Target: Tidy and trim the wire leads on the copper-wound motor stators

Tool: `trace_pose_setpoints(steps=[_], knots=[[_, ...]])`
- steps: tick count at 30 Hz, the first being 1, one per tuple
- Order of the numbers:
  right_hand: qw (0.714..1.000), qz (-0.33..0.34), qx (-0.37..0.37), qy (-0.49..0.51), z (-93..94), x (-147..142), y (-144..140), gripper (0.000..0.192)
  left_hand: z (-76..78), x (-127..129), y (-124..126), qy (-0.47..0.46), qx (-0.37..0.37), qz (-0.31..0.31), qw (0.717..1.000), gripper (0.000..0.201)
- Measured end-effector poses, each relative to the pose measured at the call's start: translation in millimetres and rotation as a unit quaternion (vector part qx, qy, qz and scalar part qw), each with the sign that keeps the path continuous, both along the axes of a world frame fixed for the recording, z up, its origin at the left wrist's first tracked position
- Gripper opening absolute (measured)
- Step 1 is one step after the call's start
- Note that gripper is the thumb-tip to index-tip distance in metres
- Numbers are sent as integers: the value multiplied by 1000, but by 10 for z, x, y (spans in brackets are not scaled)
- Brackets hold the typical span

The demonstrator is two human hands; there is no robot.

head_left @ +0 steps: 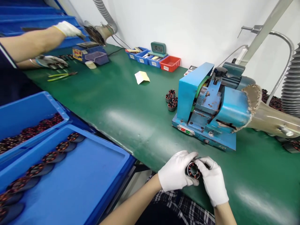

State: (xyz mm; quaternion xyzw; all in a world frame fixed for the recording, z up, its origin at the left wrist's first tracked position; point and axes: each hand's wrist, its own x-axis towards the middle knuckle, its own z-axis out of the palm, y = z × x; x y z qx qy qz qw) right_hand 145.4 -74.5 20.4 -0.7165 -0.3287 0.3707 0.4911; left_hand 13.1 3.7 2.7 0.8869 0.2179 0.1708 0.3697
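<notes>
Over the front edge of the green bench, my white-gloved left hand (177, 171) is closed around a motor stator (189, 172), a dark ring with copper windings. Its round open face is turned toward me. From the other side, my right hand (213, 178), also gloved, pinches the ring's upper right edge between thumb and fingers. Those fingertips partly cover the rim, so any small piece between them cannot be made out. Beyond my hands, several similar stators (172, 106) stand beside a blue belt machine (211, 103).
At left, a blue tray (77, 178) holds a row of stators, next to a blue bin (47, 98) of wound parts. Small bins (170, 63), a clock (158, 47) and folded paper (142, 77) lie farther back. A co-worker's gloved hands (67, 29) work near pliers (61, 75).
</notes>
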Motion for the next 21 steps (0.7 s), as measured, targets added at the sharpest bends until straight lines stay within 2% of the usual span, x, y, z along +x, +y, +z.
trace_pose_setpoints(steps=[2,4,6,8,10,12,13,15,16,19,21], knots=[[992,-46,59,105,122,106,-19,22,-6,26,-29,-3,10,19,1000,73],[960,-109,164,201,254,265,-88,24,-9,53,-54,-12,16,39,999,65],[940,-154,222,209,326,392,-169,22,-1,71,-63,-31,12,62,997,60],[967,-128,163,149,301,417,-220,18,15,68,-53,-56,1,61,997,57],[995,-42,60,72,198,332,-225,26,30,46,-33,-71,-12,31,997,54],[999,29,21,-12,78,190,-201,34,32,20,-16,-70,-23,3,997,51],[997,41,25,-53,30,122,-190,30,27,11,-12,-66,-28,1,997,49],[993,29,39,-104,-28,25,-192,14,8,6,-12,-60,-38,12,997,49],[993,17,41,-107,-42,2,-210,12,-2,9,-14,-57,-42,19,997,52],[995,-17,11,-98,-64,-8,-322,19,-16,26,-18,-51,-52,38,997,57],[993,-11,-13,-120,-92,-3,-404,21,-5,32,-14,-55,-55,40,996,58]])
